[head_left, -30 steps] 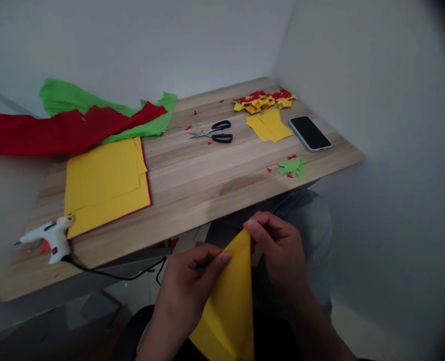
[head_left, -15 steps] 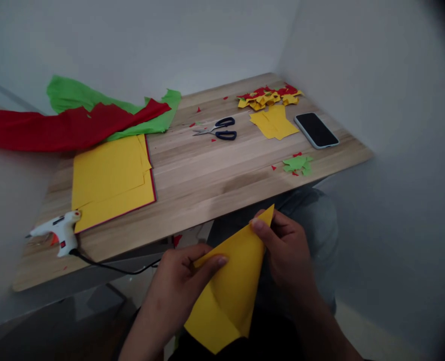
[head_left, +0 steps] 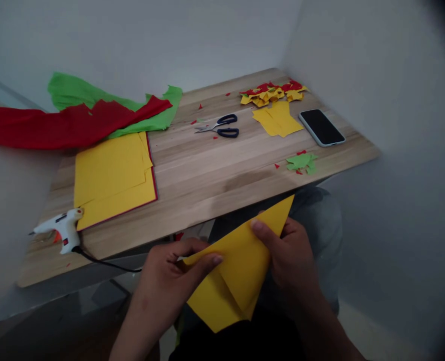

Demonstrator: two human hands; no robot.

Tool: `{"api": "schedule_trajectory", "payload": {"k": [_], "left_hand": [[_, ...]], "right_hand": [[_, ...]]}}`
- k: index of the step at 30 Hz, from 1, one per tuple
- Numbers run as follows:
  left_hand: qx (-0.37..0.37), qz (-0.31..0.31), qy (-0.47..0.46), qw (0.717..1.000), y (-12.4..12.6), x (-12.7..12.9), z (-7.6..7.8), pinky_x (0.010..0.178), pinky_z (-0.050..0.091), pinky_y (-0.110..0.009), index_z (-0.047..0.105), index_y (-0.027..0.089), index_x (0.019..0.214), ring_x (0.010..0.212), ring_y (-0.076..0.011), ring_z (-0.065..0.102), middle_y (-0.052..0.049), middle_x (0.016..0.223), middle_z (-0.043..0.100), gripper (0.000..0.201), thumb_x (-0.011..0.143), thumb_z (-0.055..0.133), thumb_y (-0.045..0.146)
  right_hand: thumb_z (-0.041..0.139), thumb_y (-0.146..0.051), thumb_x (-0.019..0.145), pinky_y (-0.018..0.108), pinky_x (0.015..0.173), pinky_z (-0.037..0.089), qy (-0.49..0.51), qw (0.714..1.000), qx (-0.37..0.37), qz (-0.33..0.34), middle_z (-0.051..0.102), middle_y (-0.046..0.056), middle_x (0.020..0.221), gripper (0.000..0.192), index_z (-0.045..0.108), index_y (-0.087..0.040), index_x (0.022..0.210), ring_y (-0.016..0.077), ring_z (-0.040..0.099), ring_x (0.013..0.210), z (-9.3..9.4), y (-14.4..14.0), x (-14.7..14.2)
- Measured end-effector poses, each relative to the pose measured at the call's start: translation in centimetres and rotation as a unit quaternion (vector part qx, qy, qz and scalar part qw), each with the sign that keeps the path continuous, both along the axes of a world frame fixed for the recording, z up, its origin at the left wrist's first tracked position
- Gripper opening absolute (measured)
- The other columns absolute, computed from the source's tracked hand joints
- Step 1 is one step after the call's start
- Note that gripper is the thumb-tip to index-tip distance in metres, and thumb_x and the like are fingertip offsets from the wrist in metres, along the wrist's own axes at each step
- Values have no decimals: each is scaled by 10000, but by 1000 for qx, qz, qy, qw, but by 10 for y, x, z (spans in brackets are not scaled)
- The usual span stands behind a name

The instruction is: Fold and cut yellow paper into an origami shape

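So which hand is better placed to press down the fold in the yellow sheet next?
Probably the left hand: its fingers already lie on top of the folded yellow sheet, near the layered edge. The right hand pinches the sheet by its upper corner, holding it steady over the lap.

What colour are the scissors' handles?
Dark, black or navy, on the scissors lying on the table; the head view shows them.
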State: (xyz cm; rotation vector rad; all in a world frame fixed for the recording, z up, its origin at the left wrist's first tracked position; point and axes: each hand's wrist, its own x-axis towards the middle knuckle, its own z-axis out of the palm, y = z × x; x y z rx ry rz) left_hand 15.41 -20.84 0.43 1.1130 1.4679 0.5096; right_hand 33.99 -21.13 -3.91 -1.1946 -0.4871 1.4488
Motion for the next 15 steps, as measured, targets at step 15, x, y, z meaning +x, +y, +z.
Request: {"api": "schedule_trajectory", "payload": {"k": [15], "left_hand": [[7, 9, 23, 1000, -3, 3, 3, 458, 459, -208, 763, 187, 769, 554, -156, 634, -48, 675, 728, 362, 776, 709, 545]], "right_hand": [[857, -393, 684, 260, 508, 560, 3, 1000, -2, -18, 725, 24, 675, 247, 712, -196, 724, 158, 651, 549, -4, -2, 1]]}}
